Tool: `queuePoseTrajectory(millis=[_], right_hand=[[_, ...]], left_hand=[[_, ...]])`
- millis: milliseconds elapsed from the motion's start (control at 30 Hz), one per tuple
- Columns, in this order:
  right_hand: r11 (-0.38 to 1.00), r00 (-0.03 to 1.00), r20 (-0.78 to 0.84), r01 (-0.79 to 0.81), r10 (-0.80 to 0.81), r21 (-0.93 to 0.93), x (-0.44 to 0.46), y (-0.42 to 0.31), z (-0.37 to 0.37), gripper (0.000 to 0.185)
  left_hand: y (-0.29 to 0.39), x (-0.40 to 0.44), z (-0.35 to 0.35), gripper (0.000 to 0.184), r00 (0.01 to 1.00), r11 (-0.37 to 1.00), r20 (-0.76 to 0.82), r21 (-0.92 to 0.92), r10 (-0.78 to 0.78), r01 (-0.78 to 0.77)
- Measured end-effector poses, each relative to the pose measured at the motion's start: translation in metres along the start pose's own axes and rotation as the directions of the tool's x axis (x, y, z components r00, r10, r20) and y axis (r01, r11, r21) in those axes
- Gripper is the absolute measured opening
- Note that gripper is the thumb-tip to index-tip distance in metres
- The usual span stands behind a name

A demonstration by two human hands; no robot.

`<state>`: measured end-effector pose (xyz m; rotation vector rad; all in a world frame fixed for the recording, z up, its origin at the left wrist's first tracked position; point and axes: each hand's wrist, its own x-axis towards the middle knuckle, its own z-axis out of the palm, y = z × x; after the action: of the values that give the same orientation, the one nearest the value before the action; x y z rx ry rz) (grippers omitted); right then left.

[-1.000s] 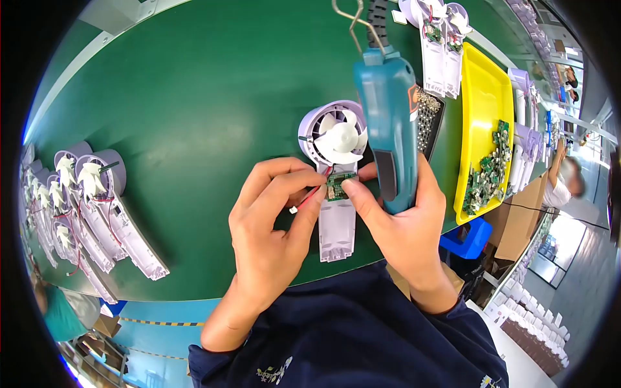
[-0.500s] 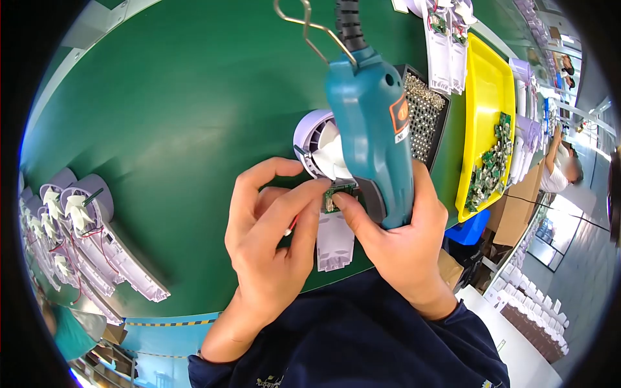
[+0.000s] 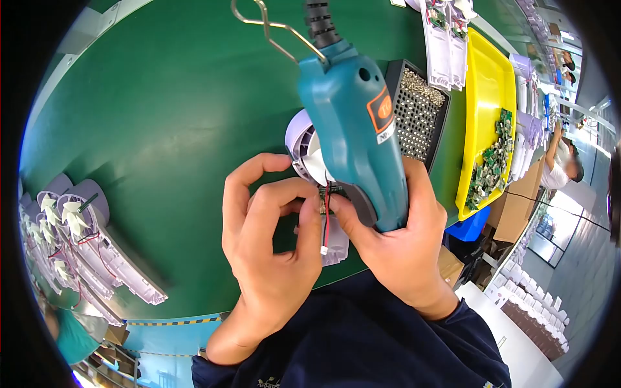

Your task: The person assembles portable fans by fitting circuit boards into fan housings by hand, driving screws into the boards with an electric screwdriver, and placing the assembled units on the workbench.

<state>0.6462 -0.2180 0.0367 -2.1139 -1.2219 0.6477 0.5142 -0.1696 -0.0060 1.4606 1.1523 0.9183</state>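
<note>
My right hand (image 3: 411, 242) wraps round a teal electric screwdriver (image 3: 352, 123), its thumb reaching to a small green circuit board (image 3: 334, 192). The fingers of my left hand (image 3: 272, 226) are bent, with thumb and forefinger pinched at the board's left edge; another fingertip is at the rim of the round fan housing (image 3: 298, 134). White fan blades (image 3: 315, 161) sit inside this pale lilac housing, partly hidden by the screwdriver. A red and black wire (image 3: 326, 226) with a white plug hangs over the board and the housing's handle (image 3: 336, 251).
Right of the screwdriver lies a black tray of screws (image 3: 417, 116). Beyond it stands a yellow bin (image 3: 475, 77) holding green circuit boards (image 3: 495, 158). Several fan housings (image 3: 90, 233) lie at left on the green table (image 3: 174, 136). Other people are in the background.
The screwdriver and fan housing have shifted slightly left. The wire, earlier beside my left fingers, now hangs over the board and handle.
</note>
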Motion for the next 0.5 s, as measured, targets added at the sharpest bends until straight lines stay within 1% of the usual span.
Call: queuePoseTrajectory(millis=[133,200,267,333,400,433,500], right_hand=[[0.999,0.999,-0.010,0.036,-0.036,-0.011,-0.001,0.003,0.002,0.050],[0.999,0.999,-0.014,0.039,-0.040,-0.017,-0.001,0.004,0.003,0.050],[0.999,0.999,-0.021,0.040,-0.041,-0.023,-0.001,0.003,0.003,0.049],[0.997,0.999,-0.011,0.044,-0.045,-0.069,-0.001,0.000,0.002,0.049],[0.997,0.999,-0.017,0.041,-0.042,-0.066,-0.001,-0.003,0.003,0.049],[0.997,0.999,-0.021,0.034,-0.036,-0.063,-0.001,-0.005,0.003,0.049],[0.999,1.000,-0.009,0.015,-0.015,-0.048,-0.002,-0.006,0.003,0.049]], left_hand=[[0.001,0.001,0.002,0.019,1.000,0.999,-0.012,-0.051,-0.020,0.019],[0.001,-0.001,0.002,0.019,1.000,1.000,-0.006,0.001,-0.014,0.014],[0.002,-0.001,0.002,0.018,1.000,1.000,0.003,0.005,-0.013,0.013],[0.003,-0.001,0.001,0.018,1.000,1.000,0.011,0.009,-0.010,0.010],[0.001,-0.001,-0.001,0.016,0.999,0.997,0.040,0.073,0.015,-0.017],[0.002,-0.001,-0.001,0.016,0.999,0.997,0.041,0.073,0.018,-0.021],[0.006,0.003,-0.002,0.013,0.995,0.994,0.050,-0.055,-0.087,0.090]])
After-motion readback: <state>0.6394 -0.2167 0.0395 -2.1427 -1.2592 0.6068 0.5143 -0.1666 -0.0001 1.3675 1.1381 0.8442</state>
